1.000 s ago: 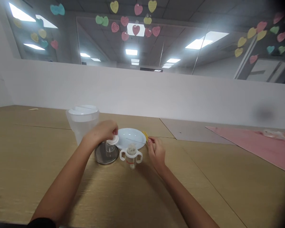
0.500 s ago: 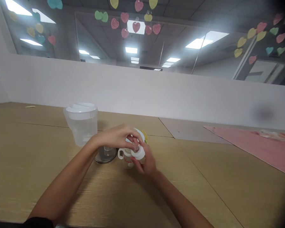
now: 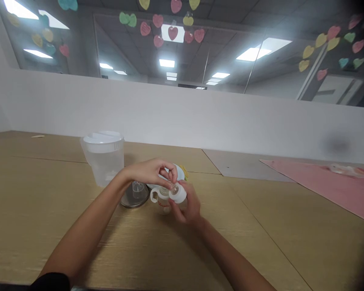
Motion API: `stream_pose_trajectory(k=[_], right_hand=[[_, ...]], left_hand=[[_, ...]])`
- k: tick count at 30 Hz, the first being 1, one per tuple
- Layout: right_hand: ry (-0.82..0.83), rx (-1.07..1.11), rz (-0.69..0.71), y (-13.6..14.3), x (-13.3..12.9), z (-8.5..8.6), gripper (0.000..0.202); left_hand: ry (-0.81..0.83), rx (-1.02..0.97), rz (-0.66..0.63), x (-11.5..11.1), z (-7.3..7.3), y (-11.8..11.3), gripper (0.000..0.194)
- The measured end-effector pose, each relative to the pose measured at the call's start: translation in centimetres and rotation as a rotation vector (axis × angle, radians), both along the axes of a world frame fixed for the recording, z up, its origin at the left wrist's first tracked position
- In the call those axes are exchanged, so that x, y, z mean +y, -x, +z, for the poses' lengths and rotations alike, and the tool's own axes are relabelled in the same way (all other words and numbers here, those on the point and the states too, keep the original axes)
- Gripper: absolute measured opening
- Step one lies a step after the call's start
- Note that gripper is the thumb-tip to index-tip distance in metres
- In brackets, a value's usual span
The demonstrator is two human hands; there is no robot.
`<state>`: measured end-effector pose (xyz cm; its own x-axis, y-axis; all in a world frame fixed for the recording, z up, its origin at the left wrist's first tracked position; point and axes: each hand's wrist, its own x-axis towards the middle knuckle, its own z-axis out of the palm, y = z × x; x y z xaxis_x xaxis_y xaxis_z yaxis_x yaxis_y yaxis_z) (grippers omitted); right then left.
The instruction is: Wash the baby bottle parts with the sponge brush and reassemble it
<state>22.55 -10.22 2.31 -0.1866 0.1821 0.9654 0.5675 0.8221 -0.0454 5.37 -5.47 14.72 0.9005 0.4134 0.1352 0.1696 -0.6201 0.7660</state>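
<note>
In my right hand [image 3: 188,204] is the white collar ring [image 3: 178,195] of a baby bottle, tilted towards me and gripped between thumb and fingers. A clear nipple [image 3: 175,188] sits in the ring's opening. My left hand [image 3: 154,173] reaches over from the left, its thumb and fingertips pinched on the nipple's tip. Just below and behind the ring stands a clear baby bottle [image 3: 163,204] with a white handle and red print, upright on the table. My hands and the ring partly cover the bottle.
A lidded clear pitcher [image 3: 105,161] stands at the back left. Beside the bottle, a round metal tray [image 3: 130,203] carries a small clear cup [image 3: 138,189]. A pale blue dish [image 3: 180,173] with something yellow is partly hidden behind my hands. A pink cloth [image 3: 327,186] lies at right.
My left fingers have lifted slightly off the ring's top and shifted, so more of the nipple and ring shows. The ring has turned a little; the bottle stays put.
</note>
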Motion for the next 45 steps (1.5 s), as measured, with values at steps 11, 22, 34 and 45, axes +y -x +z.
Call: stream_pose_trajectory(k=[11, 22, 34, 45], right_hand=[[0.131, 0.136, -0.032, -1.0, 0.9, 0.0, 0.047], [0.203, 0.149, -0.061, -1.1, 1.0, -0.5, 0.047], [0.357, 0.246, 0.029, -1.0, 0.9, -0.6, 0.043], [0.370, 0.278, 0.040, -0.9, 0.9, -0.6, 0.044]], left_hand=[[-0.427, 0.087, 0.170, -2.5, 0.8, -0.7, 0.040], [-0.609, 0.095, 0.280, -2.0, -0.1, -1.9, 0.031], [-0.761, 0.078, 0.281, -2.3, -0.1, -2.2, 0.029], [-0.827, 0.090, 0.278, -2.5, -0.3, -2.3, 0.029]])
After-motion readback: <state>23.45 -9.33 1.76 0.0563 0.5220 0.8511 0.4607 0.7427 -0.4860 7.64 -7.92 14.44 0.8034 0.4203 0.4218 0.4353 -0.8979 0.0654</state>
